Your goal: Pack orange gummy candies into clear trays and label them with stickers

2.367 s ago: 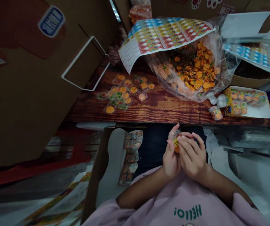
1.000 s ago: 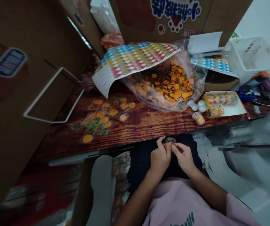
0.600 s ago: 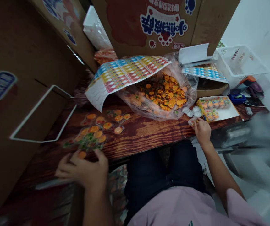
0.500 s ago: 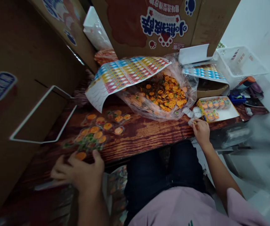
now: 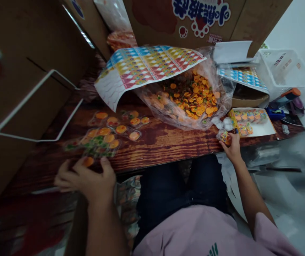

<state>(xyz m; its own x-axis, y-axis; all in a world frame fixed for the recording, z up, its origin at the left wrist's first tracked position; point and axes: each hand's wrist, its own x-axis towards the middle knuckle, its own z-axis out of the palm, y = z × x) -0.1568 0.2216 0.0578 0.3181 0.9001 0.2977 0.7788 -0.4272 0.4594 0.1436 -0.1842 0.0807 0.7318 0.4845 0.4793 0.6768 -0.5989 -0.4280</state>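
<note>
My left hand [image 5: 87,179] rests at the table's front edge, fingers curved and spread apart. An orange disc [image 5: 88,161] shows between its thumb and fingers; whether they touch it is unclear. Just beyond lies a loose group of clear plastic packs [image 5: 104,131] with round orange pieces and some green ones. Over at the right, my right hand [image 5: 232,147] pinches a small clear plastic case [image 5: 223,136] with yellow and orange colour in it. Beside those fingers are clear round cases [image 5: 227,123] and a shallow display box [image 5: 264,126] with rows of filled cases.
Behind the table space stands an open plastic bag [image 5: 173,122] of orange pieces, partly under a printed sheet [image 5: 152,65]. Large cardboard boxes [image 5: 154,21] close off the back and left. A white basket [image 5: 288,71] and a blue tape dispenser [image 5: 277,113] are at the right.
The view has shifted, so the table sits higher in the picture. My right hand now shows a coloured case between its fingers. My left hand stays by the packs.
</note>
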